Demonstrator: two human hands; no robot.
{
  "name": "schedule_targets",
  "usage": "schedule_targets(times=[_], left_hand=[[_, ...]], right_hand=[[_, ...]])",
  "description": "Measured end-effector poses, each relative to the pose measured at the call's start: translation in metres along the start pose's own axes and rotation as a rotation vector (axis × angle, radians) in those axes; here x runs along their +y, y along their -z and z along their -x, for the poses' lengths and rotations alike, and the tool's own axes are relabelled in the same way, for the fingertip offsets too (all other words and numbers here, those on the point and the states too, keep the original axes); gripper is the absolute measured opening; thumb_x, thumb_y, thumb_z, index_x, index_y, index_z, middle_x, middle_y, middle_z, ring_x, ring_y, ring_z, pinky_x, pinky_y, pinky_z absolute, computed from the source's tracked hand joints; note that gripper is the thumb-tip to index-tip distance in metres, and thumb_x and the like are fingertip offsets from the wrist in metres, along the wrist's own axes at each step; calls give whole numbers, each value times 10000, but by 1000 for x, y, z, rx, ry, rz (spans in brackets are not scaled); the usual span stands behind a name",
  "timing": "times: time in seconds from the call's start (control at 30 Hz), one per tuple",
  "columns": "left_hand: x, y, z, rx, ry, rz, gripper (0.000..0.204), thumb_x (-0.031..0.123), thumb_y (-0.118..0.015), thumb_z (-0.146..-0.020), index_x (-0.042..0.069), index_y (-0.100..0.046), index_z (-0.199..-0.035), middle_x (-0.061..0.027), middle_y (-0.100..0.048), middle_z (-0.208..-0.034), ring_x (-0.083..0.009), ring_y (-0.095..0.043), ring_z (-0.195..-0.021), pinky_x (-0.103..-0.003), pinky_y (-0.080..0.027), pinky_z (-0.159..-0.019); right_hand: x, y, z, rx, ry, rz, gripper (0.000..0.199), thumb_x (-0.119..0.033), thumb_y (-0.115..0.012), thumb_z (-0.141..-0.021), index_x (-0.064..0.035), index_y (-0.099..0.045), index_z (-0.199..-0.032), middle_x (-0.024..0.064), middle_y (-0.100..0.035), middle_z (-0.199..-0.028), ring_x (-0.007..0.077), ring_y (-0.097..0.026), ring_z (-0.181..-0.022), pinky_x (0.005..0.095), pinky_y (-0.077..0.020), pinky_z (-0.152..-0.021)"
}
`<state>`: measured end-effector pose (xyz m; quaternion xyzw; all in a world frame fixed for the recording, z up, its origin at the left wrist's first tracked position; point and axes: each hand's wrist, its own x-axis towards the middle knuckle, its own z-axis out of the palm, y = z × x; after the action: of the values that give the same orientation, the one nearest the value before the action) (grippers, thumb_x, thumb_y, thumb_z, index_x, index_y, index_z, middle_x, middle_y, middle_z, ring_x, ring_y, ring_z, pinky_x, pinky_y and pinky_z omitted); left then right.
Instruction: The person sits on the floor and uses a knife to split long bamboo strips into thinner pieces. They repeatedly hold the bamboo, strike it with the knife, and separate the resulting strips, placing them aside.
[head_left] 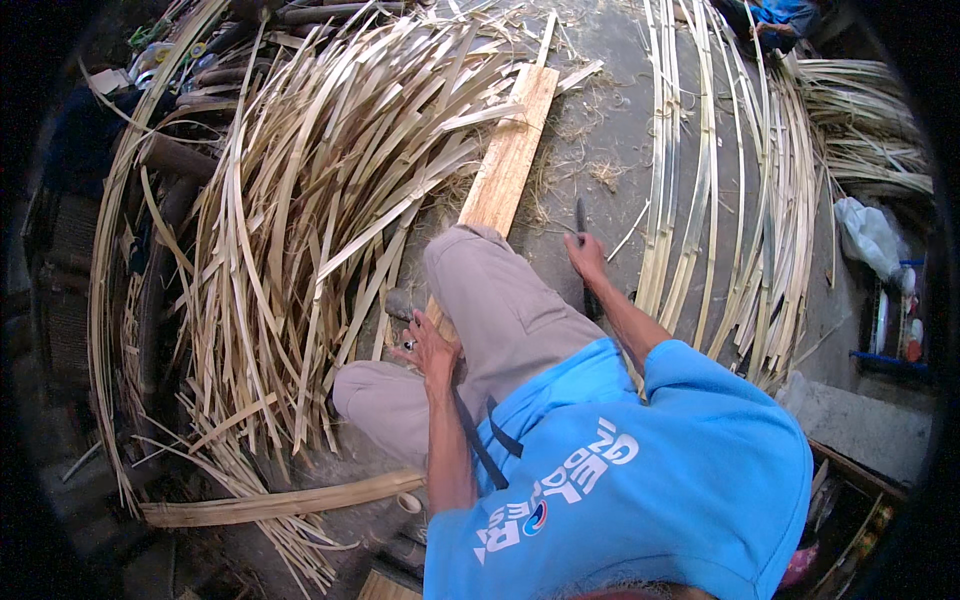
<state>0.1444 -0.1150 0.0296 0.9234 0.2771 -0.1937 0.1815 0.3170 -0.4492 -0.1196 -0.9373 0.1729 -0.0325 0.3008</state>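
My right hand (pixel 586 258) is closed round a knife (pixel 580 214) beside my right thigh. Its dark, narrow blade points away from me, and a dark length, perhaps its handle, shows behind the hand. My left hand (pixel 430 350), with a ring on one finger, rests by my bent leg with its fingers apart. It lies against the near end of a wooden piece, close to a grey rounded object (pixel 400 303). A long wooden board (pixel 508 150) runs out from under my raised knee, with a thin strip (pixel 547 38) at its far end. My leg hides the board's middle.
A large heap of split strips (pixel 290 220), probably bamboo, covers the left. Long strips (pixel 660 170) lie in rows on the right, beside another bundle (pixel 860 120). A plastic bag (pixel 870 237) and blue-edged crate (pixel 890 355) stand far right. A curved split piece (pixel 285 502) lies at lower left.
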Motion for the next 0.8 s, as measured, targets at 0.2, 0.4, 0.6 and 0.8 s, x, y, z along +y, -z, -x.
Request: schedule_targets(times=[0.2,0.4,0.6,0.8], left_hand=[[-18,-17,-5,-42,-14,44,1204,426,-838,-661,53,-137,-1566,-209,-305,-1552,-399,-314,-1424,-692,-110,-1144],[-32,-31,-7,45,-177,109,1253,354,-872,-634,54,-95,-1569,-233,-364,-1459,-429,-336,-1373,-603,-264,-1123],[-34,-25,4,53,-152,109,1300,370,-904,-583,57,-110,-1564,-220,-374,-1436,-414,-376,-1338,-564,-336,-1087],[-36,-10,8,-39,-108,93,1348,371,-928,-538,60,-108,-1561,-212,-392,-1411,-395,-431,-1298,-544,-381,-1052]], right_hand=[[-114,-54,-55,-475,-309,-572,609,-571,-657,-891,-16,-646,-1142,102,-689,-969,276,-668,-872,376,-544,-728],[-140,-117,-66,-464,-601,-929,757,-476,-718,-883,84,-441,-1309,228,-566,-1270,338,-643,-1054,467,-551,-849],[-139,-119,-49,-509,-625,-1078,928,-503,-667,-906,128,-232,-1429,283,-431,-1419,370,-493,-1290,470,-439,-1044],[-129,-110,-30,-474,-687,-1058,869,-520,-632,-921,57,-264,-1457,270,-390,-1467,353,-453,-1330,449,-400,-1082]])
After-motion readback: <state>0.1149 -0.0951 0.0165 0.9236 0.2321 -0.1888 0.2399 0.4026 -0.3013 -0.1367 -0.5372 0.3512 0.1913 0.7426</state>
